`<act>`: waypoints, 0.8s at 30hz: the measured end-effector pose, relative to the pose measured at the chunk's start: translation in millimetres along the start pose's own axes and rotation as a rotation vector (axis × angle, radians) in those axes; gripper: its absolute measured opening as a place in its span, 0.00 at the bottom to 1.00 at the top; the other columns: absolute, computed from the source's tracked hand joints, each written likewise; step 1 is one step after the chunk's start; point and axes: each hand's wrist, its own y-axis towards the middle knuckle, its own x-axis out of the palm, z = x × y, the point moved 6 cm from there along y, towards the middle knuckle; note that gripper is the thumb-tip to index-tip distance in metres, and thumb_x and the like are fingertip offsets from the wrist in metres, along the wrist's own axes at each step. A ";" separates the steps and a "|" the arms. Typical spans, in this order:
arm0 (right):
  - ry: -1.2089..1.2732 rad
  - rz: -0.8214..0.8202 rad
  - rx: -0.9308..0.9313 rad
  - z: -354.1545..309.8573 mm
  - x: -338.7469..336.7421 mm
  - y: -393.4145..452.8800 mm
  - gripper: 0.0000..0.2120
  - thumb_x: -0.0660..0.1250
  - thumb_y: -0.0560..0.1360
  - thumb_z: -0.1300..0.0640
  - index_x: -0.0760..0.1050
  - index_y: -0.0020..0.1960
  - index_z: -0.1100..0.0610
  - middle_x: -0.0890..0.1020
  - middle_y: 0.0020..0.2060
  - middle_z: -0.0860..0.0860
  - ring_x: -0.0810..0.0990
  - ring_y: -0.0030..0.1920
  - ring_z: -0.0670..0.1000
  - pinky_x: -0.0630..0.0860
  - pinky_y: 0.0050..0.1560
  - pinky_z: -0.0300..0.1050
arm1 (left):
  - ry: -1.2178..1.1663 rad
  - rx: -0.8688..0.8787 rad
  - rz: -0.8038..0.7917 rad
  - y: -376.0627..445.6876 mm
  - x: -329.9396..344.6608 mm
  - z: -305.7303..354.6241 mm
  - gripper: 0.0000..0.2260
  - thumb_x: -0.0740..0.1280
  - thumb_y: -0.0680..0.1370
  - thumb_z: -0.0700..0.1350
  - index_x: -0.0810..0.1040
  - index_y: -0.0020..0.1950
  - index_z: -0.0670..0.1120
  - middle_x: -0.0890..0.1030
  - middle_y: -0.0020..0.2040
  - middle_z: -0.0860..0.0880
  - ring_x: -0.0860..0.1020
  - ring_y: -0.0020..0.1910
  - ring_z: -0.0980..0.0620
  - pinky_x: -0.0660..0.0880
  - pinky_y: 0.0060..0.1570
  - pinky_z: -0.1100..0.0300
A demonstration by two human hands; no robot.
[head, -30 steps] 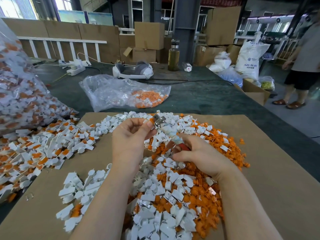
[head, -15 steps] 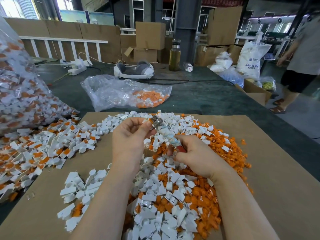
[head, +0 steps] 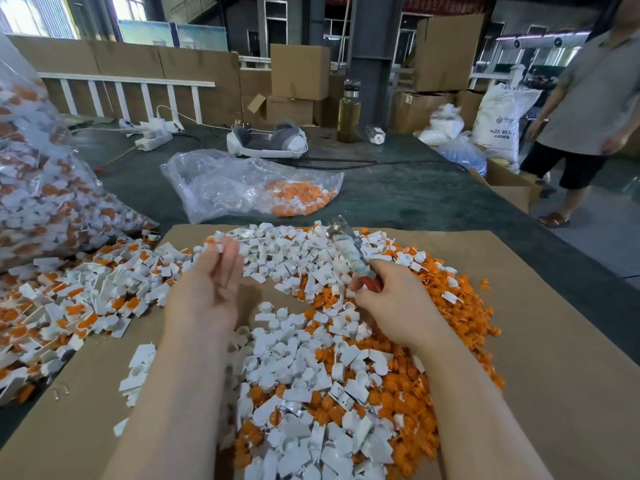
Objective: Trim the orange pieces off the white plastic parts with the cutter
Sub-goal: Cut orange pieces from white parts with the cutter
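I see my left hand point(head: 207, 289) raised palm-up over the cardboard sheet point(head: 540, 358), motion-blurred, fingers point(head: 227, 252) mostly straight and loosely spread; a small white bit shows at the fingertips, but the blur keeps me from telling whether it is pinched. My right hand point(head: 394, 299) sits to the right, knuckles up, fingers clenched round the red handle of the cutter point(head: 349, 254). The cutter tilts up and away to the left, its shaft wrapped in pale worn tape, its dull metal head over the far edge of the heap.

The white plastic parts point(head: 298, 362) lie heaped between and below my forearms: small, smooth, blocky mouldings with round sockets. Orange pieces point(head: 450, 306), knobbly and glossy, bank up along the right side and underneath them. To the left, untrimmed white-and-orange parts point(head: 69, 306) spill from a clear crinkled bag point(head: 38, 188). A second clear bag point(head: 242, 185) holding orange scraps rests on the dark green surface point(head: 398, 195) beyond the cardboard.
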 end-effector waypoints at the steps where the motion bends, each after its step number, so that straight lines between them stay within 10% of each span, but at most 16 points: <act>1: -0.038 0.042 0.012 3.9 -1.9 2.2 0.05 0.65 0.76 0.56 0.73 0.42 0.48 0.79 0.38 0.45 0.79 0.37 0.47 0.78 0.36 0.46 | -0.090 -0.006 0.038 2.8 -5.8 5.8 0.05 0.66 0.80 0.39 0.78 0.55 0.41 0.87 0.41 0.45 0.86 0.42 0.54 0.83 0.41 0.61; 13: -0.356 0.155 0.163 30.5 -8.2 8.3 0.10 0.64 0.77 0.49 0.69 0.38 0.47 0.76 0.35 0.45 0.75 0.34 0.45 0.66 0.28 0.38 | -0.446 0.070 0.053 17.0 -24.9 29.0 0.06 0.65 0.80 0.38 0.79 0.55 0.42 0.87 0.41 0.48 0.85 0.43 0.59 0.81 0.46 0.64; 24: -0.556 0.181 0.144 19.7 4.1 9.1 0.10 0.66 0.76 0.41 0.73 0.50 0.46 0.74 0.37 0.43 0.73 0.36 0.45 0.64 0.26 0.38 | 1.306 0.393 -0.256 -5.7 21.4 -11.9 0.04 0.70 0.78 0.48 0.80 0.50 0.57 0.81 0.48 0.60 0.77 0.45 0.62 0.72 0.45 0.65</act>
